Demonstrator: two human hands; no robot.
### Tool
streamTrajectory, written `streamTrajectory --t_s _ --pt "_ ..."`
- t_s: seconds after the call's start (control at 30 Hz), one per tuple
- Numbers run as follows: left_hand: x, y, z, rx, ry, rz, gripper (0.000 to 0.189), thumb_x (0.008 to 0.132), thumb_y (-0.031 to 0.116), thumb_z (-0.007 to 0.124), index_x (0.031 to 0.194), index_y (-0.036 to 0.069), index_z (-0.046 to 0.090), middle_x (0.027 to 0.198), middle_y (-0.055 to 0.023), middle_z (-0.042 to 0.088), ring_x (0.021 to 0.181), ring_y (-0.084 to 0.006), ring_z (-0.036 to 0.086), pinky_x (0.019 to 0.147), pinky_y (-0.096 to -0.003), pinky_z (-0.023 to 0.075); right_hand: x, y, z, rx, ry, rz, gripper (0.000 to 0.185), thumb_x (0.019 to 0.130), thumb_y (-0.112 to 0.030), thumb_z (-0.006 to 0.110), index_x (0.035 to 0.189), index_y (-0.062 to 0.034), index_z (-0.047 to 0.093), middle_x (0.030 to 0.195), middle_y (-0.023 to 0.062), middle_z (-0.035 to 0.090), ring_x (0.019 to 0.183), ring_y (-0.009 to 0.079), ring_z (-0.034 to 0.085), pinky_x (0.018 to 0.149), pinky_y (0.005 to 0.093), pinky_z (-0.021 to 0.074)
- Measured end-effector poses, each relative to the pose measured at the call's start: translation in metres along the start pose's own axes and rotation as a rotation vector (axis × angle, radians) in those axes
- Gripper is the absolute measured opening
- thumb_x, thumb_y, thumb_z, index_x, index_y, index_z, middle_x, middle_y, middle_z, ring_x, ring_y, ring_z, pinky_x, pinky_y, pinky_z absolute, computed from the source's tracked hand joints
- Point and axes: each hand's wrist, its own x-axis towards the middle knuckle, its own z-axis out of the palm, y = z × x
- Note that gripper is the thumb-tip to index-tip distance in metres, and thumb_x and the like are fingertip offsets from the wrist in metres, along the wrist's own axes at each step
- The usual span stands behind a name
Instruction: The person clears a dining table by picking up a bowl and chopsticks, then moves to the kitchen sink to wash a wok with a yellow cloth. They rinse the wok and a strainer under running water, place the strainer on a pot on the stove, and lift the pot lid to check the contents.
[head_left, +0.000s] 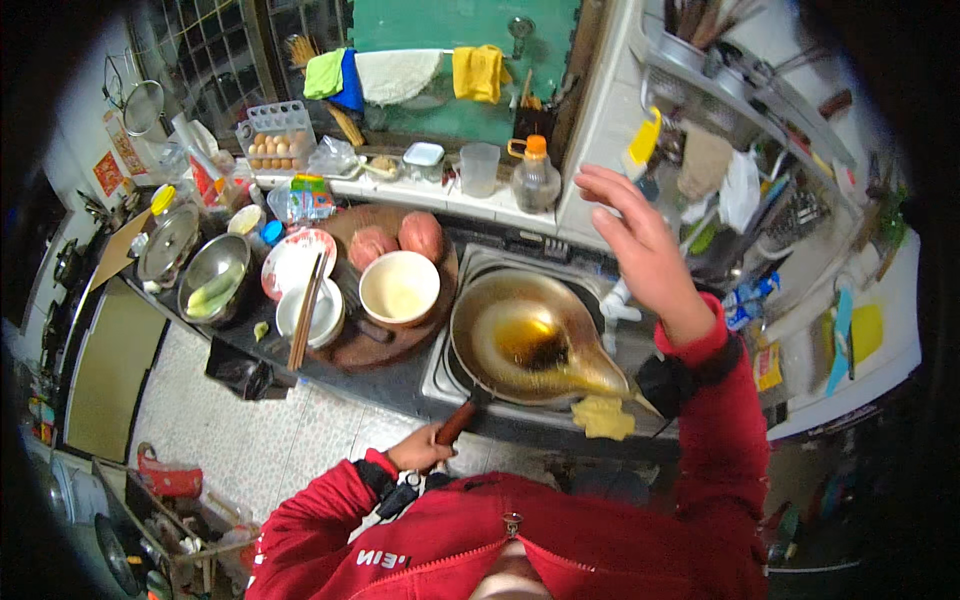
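My left hand (420, 448) is closed around the brown wooden handle (456, 424) of a metal wok (480, 360). The wok sits over a gas hob (439, 379), its right side drawn out to a point near the front edge. Golden-brown liquid (529, 337) shines in the bottom. My right hand (637, 244) is raised right of the hob, fingers apart, holding nothing. Left of the wok, a white bowl (399, 289) with something pale inside stands on a round wooden cutting board (442, 300). A yellow cloth (602, 417) hangs at the counter's front edge below the wok.
Chopsticks (306, 315) lie across a small bowl (330, 319) beside a patterned plate (289, 262). A steel bowl (217, 277) holds pale green vegetables. Along the sill stand an egg carton (276, 142) and an orange-capped jug (535, 184). Crowded utensil racks (720, 97) line the right wall.
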Motion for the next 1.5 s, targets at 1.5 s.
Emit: streamTrajectory --t_s 1.5 --pt "0.026 -0.012 -0.069 -0.006 -0.150 0.080 0.028 0.082 0.012 0.063 0.104 0.004 0.050 0.073 -0.0022 0.052 0.062 -0.0120 0.053 0.055 -0.0295 0.0455 0.200 0.097 0.031 0.625 0.179 0.034 0.036 0.097 -0.009 0.043 0.125 0.0111 0.050 0.126 0.0178 0.055 0.121 0.0246 0.052 0.107 0.0323 0.0368"
